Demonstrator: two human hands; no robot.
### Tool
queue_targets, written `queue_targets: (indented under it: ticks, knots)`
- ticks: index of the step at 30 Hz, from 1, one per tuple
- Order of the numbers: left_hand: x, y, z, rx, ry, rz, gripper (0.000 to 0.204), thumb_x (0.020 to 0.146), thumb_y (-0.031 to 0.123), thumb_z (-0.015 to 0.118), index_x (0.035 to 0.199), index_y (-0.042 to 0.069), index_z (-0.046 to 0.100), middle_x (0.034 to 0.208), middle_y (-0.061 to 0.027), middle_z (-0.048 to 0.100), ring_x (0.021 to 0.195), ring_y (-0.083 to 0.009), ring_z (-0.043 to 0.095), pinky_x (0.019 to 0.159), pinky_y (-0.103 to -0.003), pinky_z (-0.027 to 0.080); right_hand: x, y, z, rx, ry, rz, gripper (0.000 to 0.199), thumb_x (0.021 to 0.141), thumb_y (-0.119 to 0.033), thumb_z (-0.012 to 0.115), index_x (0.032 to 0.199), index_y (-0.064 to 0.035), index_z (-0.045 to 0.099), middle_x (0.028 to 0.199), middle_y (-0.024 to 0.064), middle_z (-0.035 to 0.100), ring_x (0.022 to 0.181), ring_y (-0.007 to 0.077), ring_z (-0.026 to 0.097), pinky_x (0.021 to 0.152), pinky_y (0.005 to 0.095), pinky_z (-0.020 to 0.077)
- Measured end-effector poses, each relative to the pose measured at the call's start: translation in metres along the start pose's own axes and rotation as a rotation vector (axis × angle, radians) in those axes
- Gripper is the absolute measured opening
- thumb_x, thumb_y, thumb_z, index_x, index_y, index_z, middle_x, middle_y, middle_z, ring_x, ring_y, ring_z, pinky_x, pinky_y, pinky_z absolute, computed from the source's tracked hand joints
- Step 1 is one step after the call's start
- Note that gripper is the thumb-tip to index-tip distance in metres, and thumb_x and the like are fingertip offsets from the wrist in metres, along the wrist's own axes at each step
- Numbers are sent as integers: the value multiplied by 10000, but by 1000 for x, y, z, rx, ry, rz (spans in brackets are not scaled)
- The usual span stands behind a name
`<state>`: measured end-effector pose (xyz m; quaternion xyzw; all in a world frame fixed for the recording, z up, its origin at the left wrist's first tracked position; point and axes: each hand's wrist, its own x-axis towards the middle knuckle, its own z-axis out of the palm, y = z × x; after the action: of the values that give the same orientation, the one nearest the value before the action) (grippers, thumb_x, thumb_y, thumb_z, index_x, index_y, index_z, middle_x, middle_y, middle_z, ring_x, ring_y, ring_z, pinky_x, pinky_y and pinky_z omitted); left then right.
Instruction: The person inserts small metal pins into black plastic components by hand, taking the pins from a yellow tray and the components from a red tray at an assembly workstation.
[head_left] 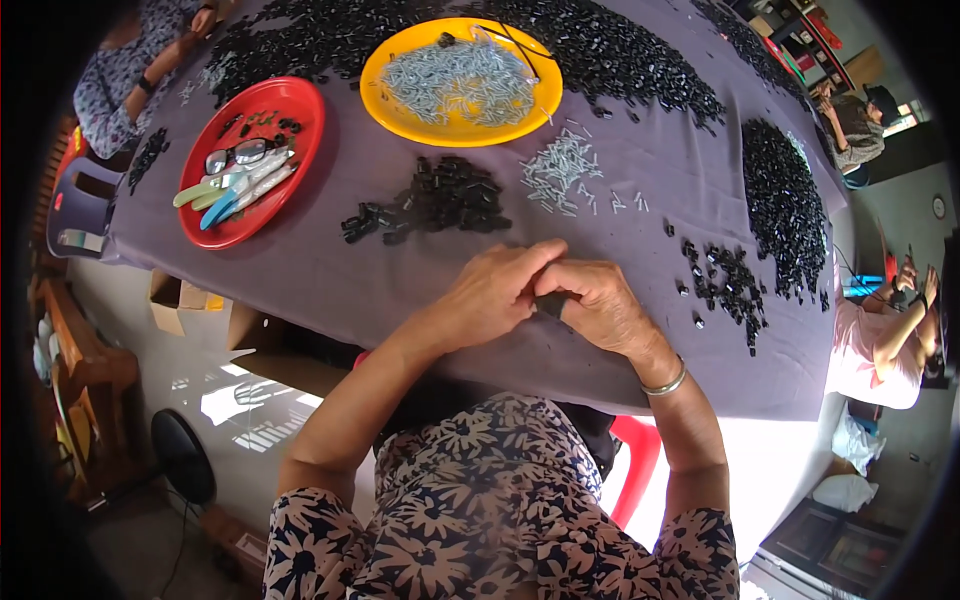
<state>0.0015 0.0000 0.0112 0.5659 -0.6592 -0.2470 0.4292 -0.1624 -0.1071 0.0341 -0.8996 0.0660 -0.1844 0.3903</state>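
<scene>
Two hands of mine meet at the near edge of the table, over the grey-purple cloth [330, 270]. My left hand [490, 295] is curled, its fingertips pushed against those of my right hand [600, 305], and between them I pinch a small dark piece [550, 303], mostly hidden by my fingers, so I cannot tell its shape. A silver bangle [665, 383] sits on my right wrist.

Just beyond my knuckles lies a small heap of black plastic parts [435, 200], and beside it, further right, a loose scatter of short metal pins [560, 172]. Past those stands a yellow plate [400, 110] filled with more pins. Off to the left of my left hand, farther out, a red plate [300, 115] carries a pair of glasses [240, 155] and a few light-handled tools [235, 190]. To the right of my right hand a scatter of black parts [725, 280] lies on the cloth, with a bigger heap [785, 205] behind it. A broad band of black parts [620, 60] runs along the far side. Another person's sleeve [120, 85] shows at the far left corner.
</scene>
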Motion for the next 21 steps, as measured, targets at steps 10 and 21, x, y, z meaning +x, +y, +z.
queue_targets:
  ticks: [10, 21]
  knots:
    - [-5, -2, -1, -70, -26, 70, 809, 693, -63, 740, 1432, 75, 441, 869, -59, 649, 859, -270, 644, 813, -405, 514, 13, -8, -16, 653, -159, 785, 175, 810, -63, 740, 931, 16, 641, 732, 39, 603, 532, 82, 566, 388, 208, 461]
    - [-3, -3, -3, -218, 2, -79, 716, 711, -99, 720, 1373, 86, 520, 826, -43, 612, 706, -161, 630, 656, -303, 534, 45, -11, -30, 373, -450, 1030, 145, 840, -126, 690, 886, 5, 648, 644, 54, 570, 478, 114, 555, 400, 273, 485]
